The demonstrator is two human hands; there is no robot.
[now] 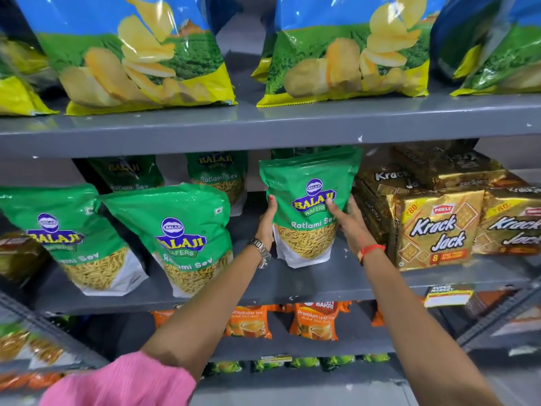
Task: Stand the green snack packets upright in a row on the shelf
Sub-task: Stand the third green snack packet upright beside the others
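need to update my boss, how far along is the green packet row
Done: two front packets stand on the shelf, leaning. In hand: the left hand and right hand hold a third packet upright. Left: let go, straighten the leaning ones.

The green packet reads "Balaji Wafers Ratlami Sev"; gold box "Krack Jack".

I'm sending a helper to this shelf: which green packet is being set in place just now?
On the middle grey shelf, find the gold cracker packs at the right. The held green packet stands just left of them, upright between the left hand and right hand, unlike the leaning front packets.
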